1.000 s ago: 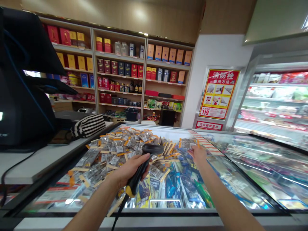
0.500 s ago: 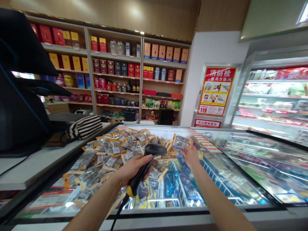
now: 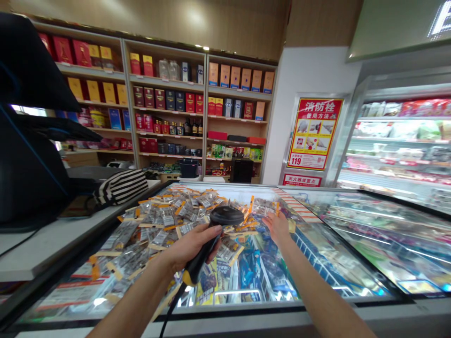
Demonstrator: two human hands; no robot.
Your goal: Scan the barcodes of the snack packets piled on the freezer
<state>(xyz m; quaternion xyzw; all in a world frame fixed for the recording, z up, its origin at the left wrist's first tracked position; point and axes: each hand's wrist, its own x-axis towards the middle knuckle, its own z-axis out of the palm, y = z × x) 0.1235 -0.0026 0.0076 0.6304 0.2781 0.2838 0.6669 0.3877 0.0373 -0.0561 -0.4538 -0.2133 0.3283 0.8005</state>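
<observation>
My left hand is wrapped round the handle of a black and yellow barcode scanner, its head facing away over the packets. A cord runs from its base toward me. With my right hand I grip the near right edge of a small clear snack packet with orange ends; the fingertips are partly hidden. Many similar packets lie heaped on the freezer's glass lid, to the left of and beyond the scanner.
Bagged frozen goods and wire baskets show through the glass. On the left, a counter carries a black checkout terminal and a striped pouch. Shelves of boxes stand behind, a red poster on the wall, a lit display fridge at right.
The view has shifted very slightly. Both hands, the scanner and the packet at my right hand keep nearly the same places.
</observation>
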